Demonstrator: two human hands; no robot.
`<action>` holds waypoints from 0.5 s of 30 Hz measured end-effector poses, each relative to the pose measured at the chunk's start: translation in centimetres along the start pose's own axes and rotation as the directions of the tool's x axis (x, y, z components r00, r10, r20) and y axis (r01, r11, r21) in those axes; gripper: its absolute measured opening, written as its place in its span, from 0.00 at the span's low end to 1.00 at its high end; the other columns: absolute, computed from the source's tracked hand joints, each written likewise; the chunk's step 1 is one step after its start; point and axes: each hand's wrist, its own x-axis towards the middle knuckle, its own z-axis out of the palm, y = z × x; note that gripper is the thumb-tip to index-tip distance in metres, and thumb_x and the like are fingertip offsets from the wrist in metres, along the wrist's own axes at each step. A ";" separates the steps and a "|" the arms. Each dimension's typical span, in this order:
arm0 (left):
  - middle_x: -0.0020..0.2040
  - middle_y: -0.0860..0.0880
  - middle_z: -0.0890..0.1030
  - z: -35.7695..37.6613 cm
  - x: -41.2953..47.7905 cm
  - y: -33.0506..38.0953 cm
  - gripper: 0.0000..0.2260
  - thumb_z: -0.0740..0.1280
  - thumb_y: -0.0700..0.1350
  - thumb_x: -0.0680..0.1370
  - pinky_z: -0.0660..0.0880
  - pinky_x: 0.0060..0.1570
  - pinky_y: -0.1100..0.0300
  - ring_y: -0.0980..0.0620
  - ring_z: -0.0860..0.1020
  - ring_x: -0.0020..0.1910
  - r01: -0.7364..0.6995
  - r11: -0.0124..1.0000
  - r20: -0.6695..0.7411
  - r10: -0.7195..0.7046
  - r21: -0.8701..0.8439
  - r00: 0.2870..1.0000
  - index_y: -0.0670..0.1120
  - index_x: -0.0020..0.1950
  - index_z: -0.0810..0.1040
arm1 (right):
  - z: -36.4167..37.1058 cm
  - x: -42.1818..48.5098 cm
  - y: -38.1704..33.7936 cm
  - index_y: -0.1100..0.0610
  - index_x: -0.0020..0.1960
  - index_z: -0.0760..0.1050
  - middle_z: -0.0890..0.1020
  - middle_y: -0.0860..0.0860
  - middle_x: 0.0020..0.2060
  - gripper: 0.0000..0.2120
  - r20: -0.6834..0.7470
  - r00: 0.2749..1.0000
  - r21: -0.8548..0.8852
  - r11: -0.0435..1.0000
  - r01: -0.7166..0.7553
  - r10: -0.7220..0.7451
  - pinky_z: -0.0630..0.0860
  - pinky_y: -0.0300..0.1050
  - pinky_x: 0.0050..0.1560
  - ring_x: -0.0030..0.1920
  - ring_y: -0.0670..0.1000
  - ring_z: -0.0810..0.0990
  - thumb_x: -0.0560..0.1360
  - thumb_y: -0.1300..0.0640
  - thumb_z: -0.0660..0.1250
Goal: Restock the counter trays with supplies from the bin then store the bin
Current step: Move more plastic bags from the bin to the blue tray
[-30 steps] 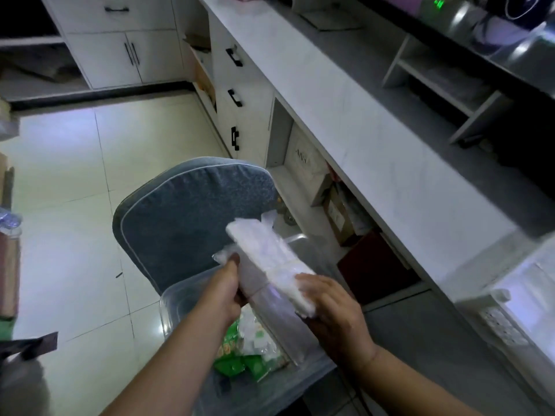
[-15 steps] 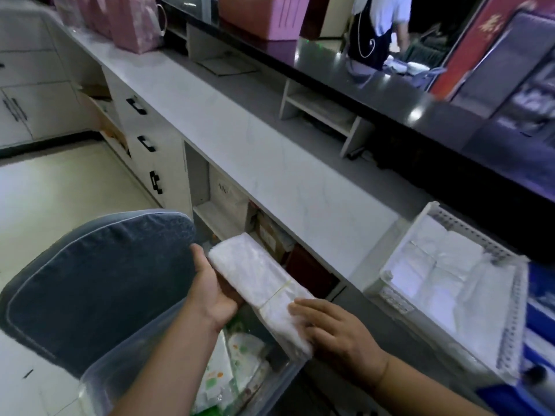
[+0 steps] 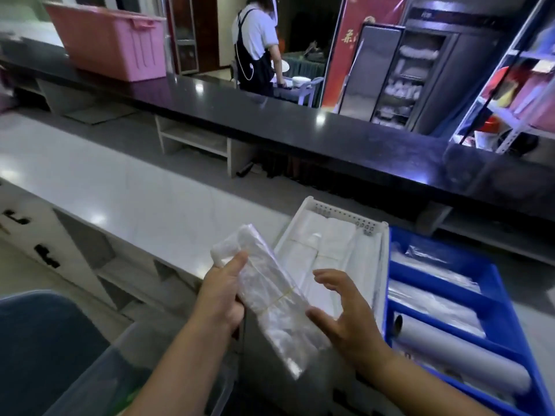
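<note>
Between the two hands, low in the middle of the view, is a bundle of clear plastic bags point(image 3: 270, 295), bound round its middle by a thin rubber band point(image 3: 283, 294). The left hand point(image 3: 220, 295) grips the bundle's upper half, thumb on top, holding it tilted with its far end raised. The right hand point(image 3: 345, 319) is spread wide just beside the bundle's lower end, fingers straight and apart, holding nothing. Whether its thumb touches the plastic cannot be told.

Just beyond the right hand's fingertips a white perforated tray point(image 3: 339, 212) stands on the pale tabletop point(image 3: 120, 190), filled with white folded packs. To the right of that hand, just beside the white tray, a blue divided tray point(image 3: 394, 259) holds clear packets and a grey roll point(image 3: 459, 352). Below the left forearm is the clear bin point(image 3: 126, 349), with a blue-grey chair back point(image 3: 45, 340) to its left.

Far beyond both hands a dark raised counter point(image 3: 270, 118) carries a pink crate point(image 3: 114, 40), and a person point(image 3: 255, 46) stands behind it.
</note>
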 end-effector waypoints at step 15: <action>0.44 0.42 0.86 25.2 -0.6 -13.7 0.16 0.71 0.51 0.70 0.80 0.36 0.55 0.46 0.85 0.41 0.022 0.997 0.091 -0.029 0.080 0.995 0.42 0.52 0.79 | -20.9 0.8 15.8 0.53 0.48 0.81 0.86 0.48 0.41 0.15 0.498 0.803 0.376 0.753 -0.541 0.328 0.78 0.37 0.42 0.42 0.46 0.84 0.62 0.57 0.77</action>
